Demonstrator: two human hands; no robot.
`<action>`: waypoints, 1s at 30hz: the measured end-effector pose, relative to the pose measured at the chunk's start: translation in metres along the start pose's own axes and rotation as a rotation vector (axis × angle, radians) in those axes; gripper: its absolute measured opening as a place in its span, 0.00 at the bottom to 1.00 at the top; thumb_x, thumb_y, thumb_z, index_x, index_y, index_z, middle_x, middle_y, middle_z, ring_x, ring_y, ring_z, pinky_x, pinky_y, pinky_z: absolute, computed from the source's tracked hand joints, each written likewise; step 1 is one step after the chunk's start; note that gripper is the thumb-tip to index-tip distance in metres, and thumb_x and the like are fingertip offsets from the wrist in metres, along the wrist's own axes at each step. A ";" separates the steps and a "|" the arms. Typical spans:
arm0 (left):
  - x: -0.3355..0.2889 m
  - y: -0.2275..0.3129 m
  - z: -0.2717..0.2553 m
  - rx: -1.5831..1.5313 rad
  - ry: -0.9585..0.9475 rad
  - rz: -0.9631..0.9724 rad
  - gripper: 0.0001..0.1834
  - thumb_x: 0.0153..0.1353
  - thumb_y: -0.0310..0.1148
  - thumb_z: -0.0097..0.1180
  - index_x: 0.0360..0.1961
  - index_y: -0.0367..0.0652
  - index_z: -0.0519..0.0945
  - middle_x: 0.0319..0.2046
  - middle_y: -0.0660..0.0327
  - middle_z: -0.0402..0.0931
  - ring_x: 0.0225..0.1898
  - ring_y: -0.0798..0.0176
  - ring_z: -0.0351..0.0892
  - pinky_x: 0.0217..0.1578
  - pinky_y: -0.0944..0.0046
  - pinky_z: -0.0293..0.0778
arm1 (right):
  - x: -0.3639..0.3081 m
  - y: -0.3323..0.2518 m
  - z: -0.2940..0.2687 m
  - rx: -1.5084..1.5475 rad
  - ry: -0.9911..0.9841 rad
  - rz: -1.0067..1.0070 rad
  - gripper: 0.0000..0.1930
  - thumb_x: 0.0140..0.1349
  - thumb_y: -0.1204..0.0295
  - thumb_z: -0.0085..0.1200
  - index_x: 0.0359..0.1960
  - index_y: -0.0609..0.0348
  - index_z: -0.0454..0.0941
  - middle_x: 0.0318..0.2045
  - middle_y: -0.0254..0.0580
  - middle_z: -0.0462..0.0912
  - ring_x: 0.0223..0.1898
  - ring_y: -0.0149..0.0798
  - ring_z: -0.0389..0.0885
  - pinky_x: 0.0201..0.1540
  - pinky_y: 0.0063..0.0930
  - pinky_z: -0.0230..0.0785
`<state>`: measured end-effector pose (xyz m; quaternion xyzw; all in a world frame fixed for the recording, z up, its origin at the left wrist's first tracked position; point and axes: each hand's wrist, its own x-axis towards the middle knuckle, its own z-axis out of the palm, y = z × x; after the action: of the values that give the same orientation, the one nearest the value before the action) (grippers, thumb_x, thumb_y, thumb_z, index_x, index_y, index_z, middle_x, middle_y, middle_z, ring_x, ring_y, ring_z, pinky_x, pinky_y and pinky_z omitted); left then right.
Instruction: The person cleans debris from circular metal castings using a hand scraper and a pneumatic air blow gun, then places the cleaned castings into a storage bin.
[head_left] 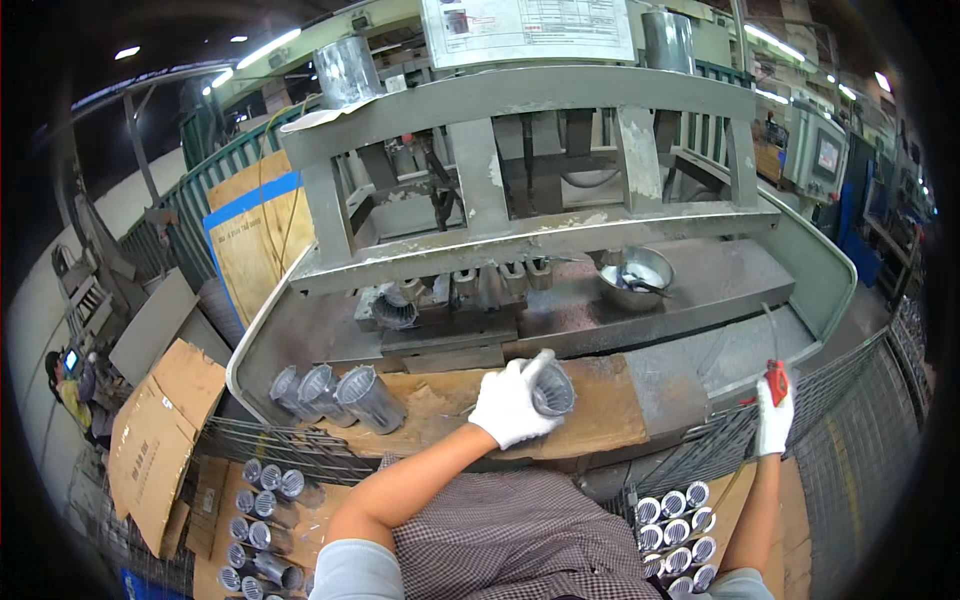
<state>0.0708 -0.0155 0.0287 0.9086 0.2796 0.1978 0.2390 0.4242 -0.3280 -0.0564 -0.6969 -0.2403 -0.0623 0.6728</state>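
My left hand (512,408), in a white glove, is closed around a grey metal cup-shaped casting (553,389) with ribs inside. Its open end tilts up and to the right, over the cardboard-covered ledge. Off to the right, my gloved right hand (774,418) grips a red air blow gun (777,380) with a thin nozzle pointing up and away. Three similar castings (370,398) stand on the ledge left of my left hand. Beyond them, another ribbed part (394,308) sits in the fixture of the grey press (450,335).
A metal bowl (637,280) with white contents and a dark-handled tool rests on the press bed. Castings fill boxes at lower left (265,505) and lower right (676,520). Wire mesh (840,385) edges the station. A cardboard flap (165,445) rises at left.
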 end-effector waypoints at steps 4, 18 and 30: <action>-0.009 0.002 -0.006 0.446 -0.034 0.133 0.49 0.40 0.54 0.67 0.66 0.51 0.66 0.51 0.48 0.74 0.52 0.49 0.75 0.50 0.52 0.66 | -0.091 -0.108 0.069 -0.061 -0.647 0.251 0.29 0.56 0.64 0.66 0.58 0.60 0.70 0.52 0.47 0.79 0.49 0.37 0.80 0.54 0.32 0.73; -0.029 -0.046 -0.008 0.255 0.135 0.249 0.35 0.34 0.57 0.72 0.43 0.48 0.82 0.46 0.47 0.78 0.43 0.43 0.80 0.45 0.49 0.76 | -0.179 -0.100 0.216 -0.175 -1.092 0.154 0.32 0.58 0.52 0.62 0.58 0.56 0.70 0.49 0.54 0.82 0.51 0.51 0.81 0.54 0.35 0.71; -0.046 -0.056 -0.015 0.205 0.239 0.276 0.32 0.28 0.54 0.77 0.33 0.46 0.81 0.50 0.45 0.76 0.42 0.41 0.81 0.45 0.49 0.77 | -0.162 -0.134 0.205 -0.387 -1.134 0.167 0.32 0.60 0.53 0.59 0.61 0.57 0.66 0.48 0.62 0.80 0.52 0.61 0.79 0.54 0.41 0.71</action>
<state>0.0049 0.0025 -0.0003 0.9279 0.1976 0.3054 0.0814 0.1772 -0.1728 -0.0188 -0.7476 -0.4903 0.3295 0.3035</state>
